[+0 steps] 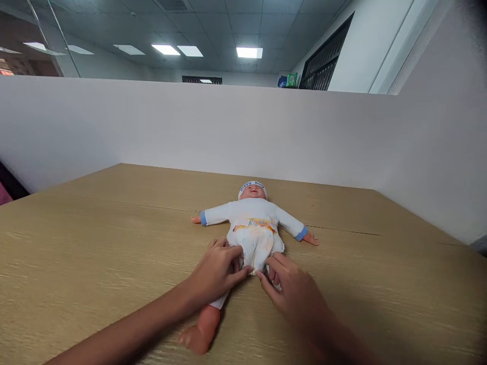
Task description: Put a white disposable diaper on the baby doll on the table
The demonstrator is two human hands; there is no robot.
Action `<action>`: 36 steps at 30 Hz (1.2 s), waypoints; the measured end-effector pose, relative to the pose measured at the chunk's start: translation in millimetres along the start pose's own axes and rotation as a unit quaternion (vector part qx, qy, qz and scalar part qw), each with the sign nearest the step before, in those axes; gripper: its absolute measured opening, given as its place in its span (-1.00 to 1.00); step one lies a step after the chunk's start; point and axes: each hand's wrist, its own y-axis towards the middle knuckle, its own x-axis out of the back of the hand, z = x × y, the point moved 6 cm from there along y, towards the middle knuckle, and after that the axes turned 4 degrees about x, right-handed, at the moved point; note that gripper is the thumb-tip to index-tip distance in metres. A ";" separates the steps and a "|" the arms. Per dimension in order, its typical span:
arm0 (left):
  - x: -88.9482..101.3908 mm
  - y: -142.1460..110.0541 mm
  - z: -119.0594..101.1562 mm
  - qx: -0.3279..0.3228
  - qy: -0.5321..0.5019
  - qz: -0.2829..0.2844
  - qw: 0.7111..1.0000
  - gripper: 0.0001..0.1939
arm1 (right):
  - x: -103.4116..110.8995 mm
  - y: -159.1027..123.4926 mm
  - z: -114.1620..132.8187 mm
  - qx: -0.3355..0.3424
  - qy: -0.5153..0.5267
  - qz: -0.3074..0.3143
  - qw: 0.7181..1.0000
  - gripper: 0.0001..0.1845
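A baby doll [255, 213] lies face up on the wooden table, its head pointing away from me and its arms spread. It wears a white hat with lettering and a white outfit [253, 243] with blue cuffs and an orange print. My left hand [218, 271] pinches the outfit's lower hem between the doll's legs. On the other side of that hem, my right hand [289, 284] has its fingers closed on the white cloth. One bare doll foot [201, 329] sticks out below my left wrist; the other leg is hidden behind my right hand.
The wooden table [114, 243] spreads out around the doll, with seams running across its top. A white partition wall [228, 132] stands along its far edge and another wall [429, 167] rises at the right. Something dark and pink [7, 187] shows at the far left.
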 end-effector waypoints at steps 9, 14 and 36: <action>3.7 -9.3 0.5 -0.068 -0.041 -0.041 0.996 -0.79 | -2.5 -12.4 0.8 0.021 0.064 -0.010 0.998 -0.93; 5.0 -12.0 0.5 -0.058 -0.077 -0.047 0.994 -0.82 | 1.3 -13.8 4.3 0.027 0.098 -0.021 0.995 -0.82; -7.9 -11.3 42.4 0.114 -0.305 -0.079 0.942 -0.50 | 20.6 -4.3 -28.8 -0.153 0.202 -0.048 0.966 -0.70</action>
